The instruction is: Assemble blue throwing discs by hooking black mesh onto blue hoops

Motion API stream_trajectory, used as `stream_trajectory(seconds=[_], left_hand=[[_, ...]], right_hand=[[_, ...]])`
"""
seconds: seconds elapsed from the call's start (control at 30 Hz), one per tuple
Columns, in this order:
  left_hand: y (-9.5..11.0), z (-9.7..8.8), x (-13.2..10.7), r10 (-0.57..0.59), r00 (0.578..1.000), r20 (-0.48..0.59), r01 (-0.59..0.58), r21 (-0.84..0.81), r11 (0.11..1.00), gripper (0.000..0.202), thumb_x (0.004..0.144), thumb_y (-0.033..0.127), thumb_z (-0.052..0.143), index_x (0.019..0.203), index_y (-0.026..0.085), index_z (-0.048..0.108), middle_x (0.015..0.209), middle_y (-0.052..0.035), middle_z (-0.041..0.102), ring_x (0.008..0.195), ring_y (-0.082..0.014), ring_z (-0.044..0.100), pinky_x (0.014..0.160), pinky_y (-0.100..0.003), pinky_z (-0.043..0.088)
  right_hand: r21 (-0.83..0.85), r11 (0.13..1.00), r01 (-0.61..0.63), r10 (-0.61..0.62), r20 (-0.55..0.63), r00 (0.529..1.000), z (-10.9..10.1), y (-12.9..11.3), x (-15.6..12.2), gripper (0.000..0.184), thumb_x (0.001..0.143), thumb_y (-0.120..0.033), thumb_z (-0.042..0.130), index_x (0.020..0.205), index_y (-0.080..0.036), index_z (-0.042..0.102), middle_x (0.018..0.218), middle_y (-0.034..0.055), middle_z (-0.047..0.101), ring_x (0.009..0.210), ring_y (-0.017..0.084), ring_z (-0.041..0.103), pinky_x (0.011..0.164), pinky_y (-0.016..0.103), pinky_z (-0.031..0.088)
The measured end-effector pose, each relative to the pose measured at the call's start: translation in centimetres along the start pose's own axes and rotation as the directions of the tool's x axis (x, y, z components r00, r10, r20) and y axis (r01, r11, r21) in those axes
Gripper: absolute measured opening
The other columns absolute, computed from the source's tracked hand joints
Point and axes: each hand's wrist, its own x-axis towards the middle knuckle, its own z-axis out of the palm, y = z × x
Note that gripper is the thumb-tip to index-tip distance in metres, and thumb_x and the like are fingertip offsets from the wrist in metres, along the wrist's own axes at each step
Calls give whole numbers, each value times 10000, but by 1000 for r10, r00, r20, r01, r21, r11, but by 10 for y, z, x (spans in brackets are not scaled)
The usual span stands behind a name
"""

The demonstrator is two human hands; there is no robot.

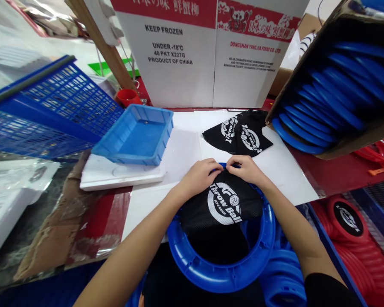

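A blue plastic ring (224,275) leans at the near edge of the table, its far rim under both of my hands. Across its opening hangs a black mesh cloth (195,213) printed "Throw Ball" in white. My left hand (203,175) pinches the cloth's upper edge against the rim from the left. Close beside it, my right hand (245,169) pinches the same edge from the right. The fingertips nearly meet and hide the rim there. Beyond my hands, several more printed black cloths (240,134) lie overlapping on the white sheet.
A blue tray (132,140) rests on a white foam slab (121,177) at the left, by a blue basket (70,102). A tilted carton (348,145) of blue rings stands at right. Below are red rings (355,260) and blue rings (283,273). A white carton (195,81) stands behind.
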Motion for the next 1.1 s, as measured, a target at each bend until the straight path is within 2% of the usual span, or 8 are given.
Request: stream_trajectory(seconds=[0.33, 0.53, 0.63, 0.73, 0.9, 1.0, 1.07, 1.1], left_hand=[[8, -1, 2, -13, 993, 119, -24, 299, 954, 201, 1015, 254, 582, 1130, 188, 733, 1092, -95, 713, 1022, -262, 689, 918, -407, 529], [22, -17, -2, -206, 974, 92, 150, 420, 895, 245, 1013, 240, 519, 1112, 195, 739, 1077, -106, 729, 992, -282, 702, 853, -394, 511], [24, -32, -9, -354, 934, 52, 290, 467, 835, 260, 1006, 316, 515, 1039, 195, 743, 1057, -121, 744, 961, -306, 709, 779, -385, 492], [25, -38, -11, -446, 892, 81, 351, 499, 793, 332, 1001, 372, 483, 893, 191, 740, 929, -134, 747, 883, -314, 713, 736, -381, 477], [28, -42, -13, -420, 890, 175, 338, 365, 868, 447, 972, 426, 476, 647, 196, 679, 696, -111, 686, 664, -262, 661, 634, -358, 465], [26, -59, -22, -399, 764, 507, 411, 94, 907, 503, 905, 580, 571, 582, 205, 662, 517, -45, 587, 466, -193, 559, 487, -301, 422], [26, -73, -28, -254, 648, 718, 446, -87, 891, 513, 849, 652, 635, 608, 205, 705, 441, -11, 536, 392, -153, 489, 425, -266, 378], [26, -79, -30, -169, 638, 752, 429, -164, 888, 507, 835, 662, 657, 625, 204, 723, 426, -3, 529, 379, -135, 462, 411, -249, 356]], right_hand=[[-100, 987, 128, -126, 23, 992, 5, 3, 2, 108, 849, -138, 634, 767, -198, 672, 802, 19, 718, 772, 177, 667, 754, 308, 503], [-278, 929, 244, -284, -115, 952, -29, -33, -34, 107, 1006, -204, 574, 934, -221, 650, 953, 57, 707, 927, 209, 669, 871, 363, 533], [-441, 887, 135, -237, -186, 953, -40, -53, -80, 136, 1023, -184, 560, 914, -229, 627, 918, 55, 687, 894, 217, 650, 843, 380, 543], [-602, 797, -59, -172, -319, 932, -32, -58, -125, 131, 1027, -188, 556, 925, -212, 634, 1028, 110, 677, 990, 259, 651, 882, 433, 566], [-653, 716, -248, -38, -391, 920, -7, -37, -160, 164, 1037, -332, 586, 1018, -205, 687, 1282, 180, 653, 1215, 356, 630, 996, 562, 576], [-633, 725, -270, 40, -353, 935, -5, -16, -153, 245, 998, -410, 649, 1082, -190, 719, 1322, 222, 646, 1254, 409, 623, 1028, 628, 562], [-603, 767, -220, 66, -266, 962, -11, -5, -139, 245, 953, -389, 714, 1085, -184, 733, 1336, 233, 644, 1268, 420, 619, 1052, 639, 549], [-575, 797, -183, 71, -212, 975, -15, -2, -130, 216, 930, -356, 740, 1069, -190, 739, 1343, 226, 644, 1274, 414, 619, 1065, 636, 543]])
